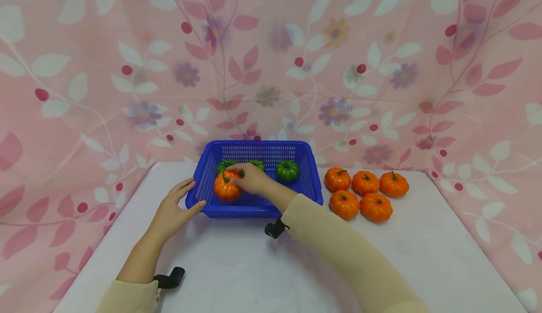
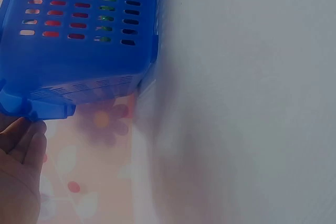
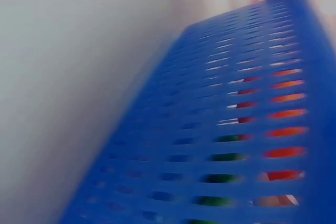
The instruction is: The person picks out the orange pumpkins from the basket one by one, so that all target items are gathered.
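My right hand (image 1: 251,179) reaches over the front wall into the blue plastic basket (image 1: 262,211) and holds an orange toy pumpkin (image 1: 227,189) at the basket's left side. Its fingertips are at the pumpkin's top, near the green stem. Behind it, a dark green pumpkin (image 1: 226,165) and another green pumpkin (image 1: 257,164) are partly covered. A third green pumpkin (image 1: 287,172) sits farther right in the basket. With fingers fairly straight, my left hand (image 1: 171,213) touches the basket's left rim; the left wrist view shows those fingers (image 2: 32,148) right at the rim.
Several orange pumpkins (image 1: 344,204) stand in two rows on the white table (image 1: 271,270), right of the basket. A pink floral cloth (image 1: 271,59) hangs behind the table. Black wrist-worn devices (image 1: 170,279) show at both sleeves. Pumpkin colours show through the basket's slots.
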The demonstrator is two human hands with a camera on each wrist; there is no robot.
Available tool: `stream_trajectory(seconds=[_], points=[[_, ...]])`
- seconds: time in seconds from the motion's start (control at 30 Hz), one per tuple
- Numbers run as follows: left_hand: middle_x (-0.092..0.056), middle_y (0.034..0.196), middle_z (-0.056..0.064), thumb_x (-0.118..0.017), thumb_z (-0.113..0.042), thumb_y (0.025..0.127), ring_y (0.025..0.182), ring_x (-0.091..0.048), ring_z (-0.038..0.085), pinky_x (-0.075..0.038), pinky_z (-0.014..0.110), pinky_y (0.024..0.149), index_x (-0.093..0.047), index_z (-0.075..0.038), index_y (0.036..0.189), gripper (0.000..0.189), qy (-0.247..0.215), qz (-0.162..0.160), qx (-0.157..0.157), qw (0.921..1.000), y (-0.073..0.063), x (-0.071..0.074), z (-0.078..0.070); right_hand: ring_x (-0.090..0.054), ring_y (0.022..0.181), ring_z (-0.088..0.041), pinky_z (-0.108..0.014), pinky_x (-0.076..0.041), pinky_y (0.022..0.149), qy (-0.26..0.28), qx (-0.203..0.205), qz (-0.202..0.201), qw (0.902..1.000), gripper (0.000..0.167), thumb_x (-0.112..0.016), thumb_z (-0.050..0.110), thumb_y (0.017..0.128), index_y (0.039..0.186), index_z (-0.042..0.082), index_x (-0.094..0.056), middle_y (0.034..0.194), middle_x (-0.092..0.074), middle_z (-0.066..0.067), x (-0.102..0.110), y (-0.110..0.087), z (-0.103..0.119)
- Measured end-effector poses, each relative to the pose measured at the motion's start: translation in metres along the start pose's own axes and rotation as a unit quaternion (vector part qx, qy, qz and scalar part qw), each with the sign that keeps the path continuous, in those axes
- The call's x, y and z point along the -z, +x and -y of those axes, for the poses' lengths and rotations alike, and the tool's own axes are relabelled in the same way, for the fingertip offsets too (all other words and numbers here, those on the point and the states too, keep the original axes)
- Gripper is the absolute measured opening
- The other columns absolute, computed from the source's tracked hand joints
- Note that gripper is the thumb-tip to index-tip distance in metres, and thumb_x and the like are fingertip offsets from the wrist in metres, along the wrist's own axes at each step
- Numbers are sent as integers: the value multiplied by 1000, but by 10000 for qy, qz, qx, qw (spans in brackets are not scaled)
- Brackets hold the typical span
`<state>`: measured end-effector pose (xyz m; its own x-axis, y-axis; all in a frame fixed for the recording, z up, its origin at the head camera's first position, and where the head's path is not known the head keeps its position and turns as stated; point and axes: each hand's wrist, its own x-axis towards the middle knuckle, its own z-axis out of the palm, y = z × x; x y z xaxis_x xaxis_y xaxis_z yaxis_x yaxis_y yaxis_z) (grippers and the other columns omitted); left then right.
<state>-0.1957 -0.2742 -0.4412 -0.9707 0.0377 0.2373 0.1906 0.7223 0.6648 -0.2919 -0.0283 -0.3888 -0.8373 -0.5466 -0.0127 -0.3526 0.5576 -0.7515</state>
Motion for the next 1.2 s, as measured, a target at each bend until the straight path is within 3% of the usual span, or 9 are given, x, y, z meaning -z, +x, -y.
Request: stream_trajectory(seconds=[0.33,0.63,0.93,1.2], points=[[-36,158,13,-74,-42,90,144,-31,44,-31,70,108,-45,0,148,77,28,-9,-40,10000,-1,1,-2,-57,124,-24,-26,-57,85,288,277,-484,9980,41,-65,22,99,140,22,-61,145,-54,-5,41,-33,23],[-36,158,13,-74,-42,90,144,-30,44,-30,70,109,-45,1,148,77,4,-64,-91,9999,-2,1,-3,-57,123,-26,-37,-58,87,591,210,-1041,9926,44,-65,26,99,142,29,-58,148,-49,-2,78,-85,23],[-35,158,11,-74,-45,89,145,-29,42,-31,69,109,-45,0,149,80,-9,-52,-96,9999,-1,0,-1,-52,126,-31,-50,-53,96,590,18,-1606,9852,46,-64,32,99,144,32,-55,146,-48,-4,116,-140,-3],[-36,158,11,-74,-46,89,145,-30,42,-31,69,109,-45,-1,149,81,-7,-49,-81,10000,-1,-1,1,-46,134,-34,-53,-52,96,789,-584,-1972,9754,51,-62,43,98,148,35,-50,154,-40,-4,143,-182,-38]])
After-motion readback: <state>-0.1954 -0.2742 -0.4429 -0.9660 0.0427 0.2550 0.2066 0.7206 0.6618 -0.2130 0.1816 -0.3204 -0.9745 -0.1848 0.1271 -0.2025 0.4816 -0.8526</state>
